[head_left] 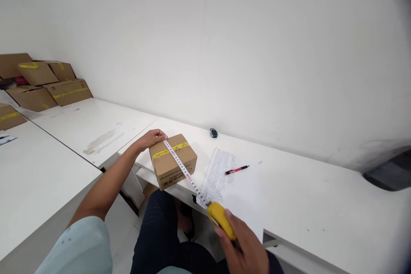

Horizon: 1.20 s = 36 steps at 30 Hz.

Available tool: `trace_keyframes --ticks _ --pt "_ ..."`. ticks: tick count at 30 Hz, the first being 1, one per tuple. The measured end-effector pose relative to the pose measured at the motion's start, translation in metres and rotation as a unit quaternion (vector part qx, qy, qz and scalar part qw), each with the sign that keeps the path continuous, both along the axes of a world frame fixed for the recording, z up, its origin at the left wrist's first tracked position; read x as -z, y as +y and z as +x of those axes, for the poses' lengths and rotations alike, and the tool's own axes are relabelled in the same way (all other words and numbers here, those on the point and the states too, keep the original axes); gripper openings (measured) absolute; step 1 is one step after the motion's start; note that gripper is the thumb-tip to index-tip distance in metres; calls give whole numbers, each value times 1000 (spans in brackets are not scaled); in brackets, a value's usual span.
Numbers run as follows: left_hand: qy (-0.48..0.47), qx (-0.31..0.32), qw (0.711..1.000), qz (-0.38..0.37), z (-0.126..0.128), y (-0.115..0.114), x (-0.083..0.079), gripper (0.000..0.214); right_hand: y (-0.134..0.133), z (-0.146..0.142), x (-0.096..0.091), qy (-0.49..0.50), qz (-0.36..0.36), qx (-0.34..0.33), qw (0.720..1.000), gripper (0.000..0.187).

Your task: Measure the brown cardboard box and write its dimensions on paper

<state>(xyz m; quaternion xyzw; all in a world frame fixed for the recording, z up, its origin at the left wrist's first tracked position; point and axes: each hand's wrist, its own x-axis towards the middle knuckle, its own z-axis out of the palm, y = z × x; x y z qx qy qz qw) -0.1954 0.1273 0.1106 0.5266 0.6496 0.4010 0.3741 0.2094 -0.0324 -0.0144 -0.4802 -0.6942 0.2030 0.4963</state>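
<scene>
A small brown cardboard box (174,161) with yellow tape across its top sits at the desk's front edge. My left hand (154,137) is closed at the box's far left corner, fingers pressing the end of the white tape measure blade (181,165) there. Across the box top and out past its near right side runs the blade, pulled straight. My right hand (245,244) grips the yellow tape measure case (221,219), which hangs in front of the desk edge, nearer to me than the box.
Handwritten paper sheets (218,171) lie right of the box, with a red and black pen (236,170) on them. A small dark key fob-like object (213,133) is near the wall. Several cardboard boxes (69,91) are stacked far left. A dark object (388,173) stands far right.
</scene>
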Motion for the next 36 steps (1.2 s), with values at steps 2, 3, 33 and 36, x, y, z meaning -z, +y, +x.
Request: trace_keyframes --ticks 2,3,33,36 --pt "-5 -20 1000 -3 4 3 2 48 22 -40 -10 0 55 -18 998 38" --pt "-17 -27 999 -9 6 5 3 50 34 -61 -18 0 91 -10 996 38" --pt "69 37 997 -18 7 6 5 56 76 -102 -50 -39 16 -114 993 56" --pt "100 42 994 -18 -8 20 -22 57 68 -79 -28 -28 138 -123 982 54"
